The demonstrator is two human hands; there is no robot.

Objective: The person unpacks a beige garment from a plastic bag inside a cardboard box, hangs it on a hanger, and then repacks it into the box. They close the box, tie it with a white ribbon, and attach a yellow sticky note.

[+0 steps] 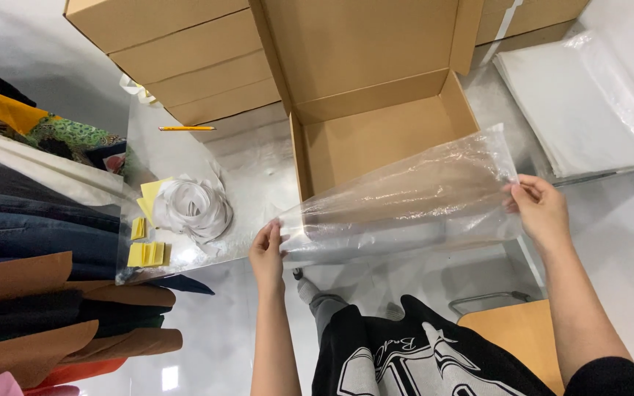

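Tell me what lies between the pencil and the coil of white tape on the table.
In the head view, the stretch between the yellow pencil and the white tape coil is bare shiny table; nothing lies there.

The clear plastic bag (405, 205) spans between the left grip (267, 257) and the right grip (541, 209). Behind it, the open brown cardboard box (376, 139) stands on the table (258, 176). Left of the left grip lie the white tape coil (192, 207) and yellow paper slips (148, 253). Right of the right grip lies the stack of clear bags (581, 103).
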